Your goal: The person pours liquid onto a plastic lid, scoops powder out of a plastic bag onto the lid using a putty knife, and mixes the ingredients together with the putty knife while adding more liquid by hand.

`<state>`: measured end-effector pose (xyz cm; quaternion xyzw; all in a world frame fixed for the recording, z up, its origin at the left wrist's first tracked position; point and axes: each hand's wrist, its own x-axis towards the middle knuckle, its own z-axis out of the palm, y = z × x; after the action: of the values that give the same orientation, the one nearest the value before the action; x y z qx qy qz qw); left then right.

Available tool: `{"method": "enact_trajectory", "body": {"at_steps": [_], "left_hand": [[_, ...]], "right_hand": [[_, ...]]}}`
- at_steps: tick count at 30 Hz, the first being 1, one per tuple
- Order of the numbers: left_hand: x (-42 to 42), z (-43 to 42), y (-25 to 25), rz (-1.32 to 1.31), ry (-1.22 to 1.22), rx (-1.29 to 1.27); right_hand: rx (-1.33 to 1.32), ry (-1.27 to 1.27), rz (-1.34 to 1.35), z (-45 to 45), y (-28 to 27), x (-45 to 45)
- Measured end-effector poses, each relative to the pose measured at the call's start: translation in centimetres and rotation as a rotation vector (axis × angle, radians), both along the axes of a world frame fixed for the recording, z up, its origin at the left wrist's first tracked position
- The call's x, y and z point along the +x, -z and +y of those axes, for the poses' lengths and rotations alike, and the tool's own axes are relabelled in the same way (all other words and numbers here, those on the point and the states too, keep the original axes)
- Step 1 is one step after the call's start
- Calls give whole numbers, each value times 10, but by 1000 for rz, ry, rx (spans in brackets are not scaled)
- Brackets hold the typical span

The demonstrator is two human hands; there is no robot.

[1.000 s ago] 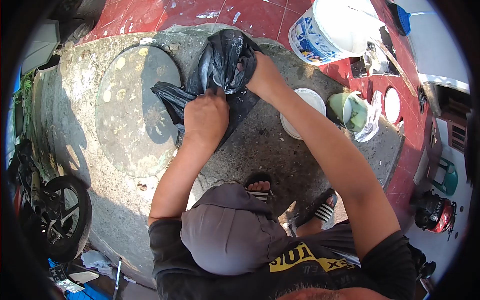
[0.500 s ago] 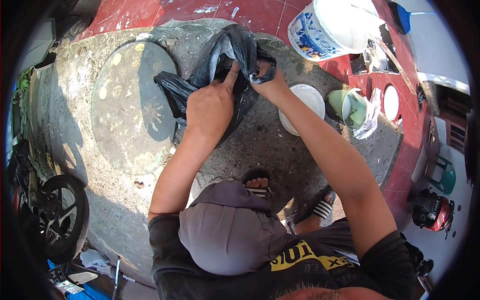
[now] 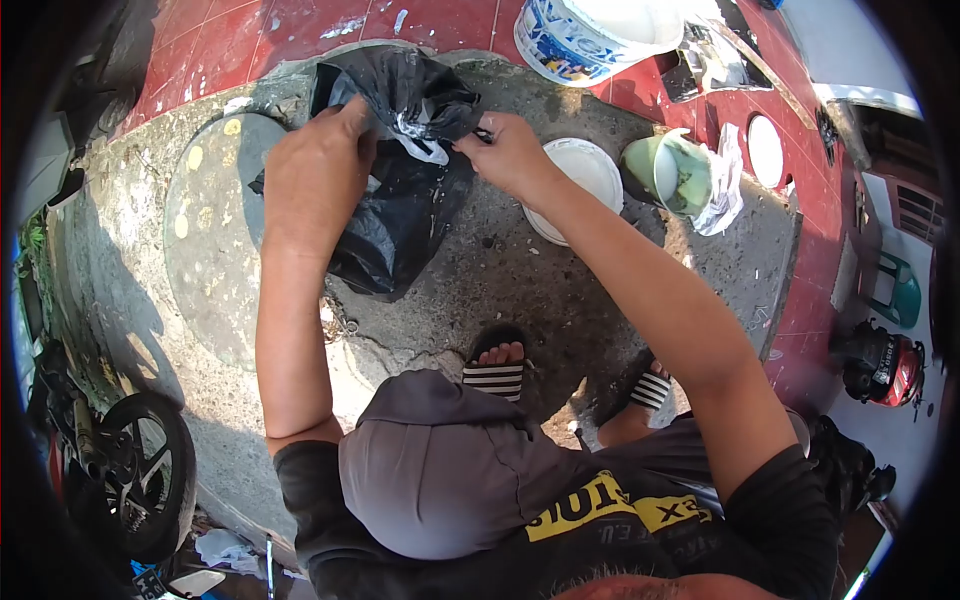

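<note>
A black plastic bag [image 3: 395, 235] hangs between my two hands above the concrete, its upper part bunched and a strip of white showing near the middle. My left hand [image 3: 318, 180] is closed on the bag's left side, its fingertips partly hidden by the plastic. At the bag's right edge, my right hand [image 3: 508, 155] pinches the black plastic between thumb and fingers. Just right of that hand, a round white lid [image 3: 585, 185] lies on the ground.
A large white bucket [image 3: 575, 45] stands at the top beside a green container [image 3: 665, 172] with white plastic. A round concrete cover [image 3: 205, 240] lies left. A motorcycle wheel [image 3: 150, 475] is lower left; a red-and-black helmet [image 3: 885, 365] is at right.
Both hands and the bag have shifted left in view. My left hand has left the bag's opening and grips its left side; the bag's lower part now hangs below the hands.
</note>
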<state>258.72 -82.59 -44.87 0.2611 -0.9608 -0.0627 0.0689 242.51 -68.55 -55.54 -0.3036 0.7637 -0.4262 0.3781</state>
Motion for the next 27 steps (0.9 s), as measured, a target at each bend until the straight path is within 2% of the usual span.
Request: {"method": "enact_trajectory", "body": {"at_steps": [2, 5, 7, 8, 10, 14, 17, 21, 24, 26, 27], "left_hand": [[-10, -3, -8, -17, 40, -14], [-27, -6, -18, -47, -25, 74], [-40, -8, -27, -8, -128, 298], [-44, -11, -25, -10, -130, 297], [-49, -24, -22, 231, 0, 597], [-55, -31, -17, 297, 86, 714], [-52, -38, -10, 346, 202, 588], [-51, -42, -15, 258, 149, 578], [-50, -50, -12, 294, 268, 598], [-48, -52, -15, 77, 535, 364], [-47, -49, -14, 77, 537, 364]], "right_hand": [[-23, 19, -19, 7, -2, 0], [-48, 20, -41, 17, -6, 3], [-50, 12, -42, 23, -12, 4], [-72, 12, -61, 26, -13, 4], [-99, 6, -77, 30, -17, 5], [-112, 62, -86, 37, -25, 4], [-92, 96, -152, 44, -31, 4], [-103, 137, -286, 50, -35, 5], [-97, 131, -280, 55, -37, 4], [-97, 139, -282, 58, -37, 4], [-98, 149, -285, 58, -38, 4]]}}
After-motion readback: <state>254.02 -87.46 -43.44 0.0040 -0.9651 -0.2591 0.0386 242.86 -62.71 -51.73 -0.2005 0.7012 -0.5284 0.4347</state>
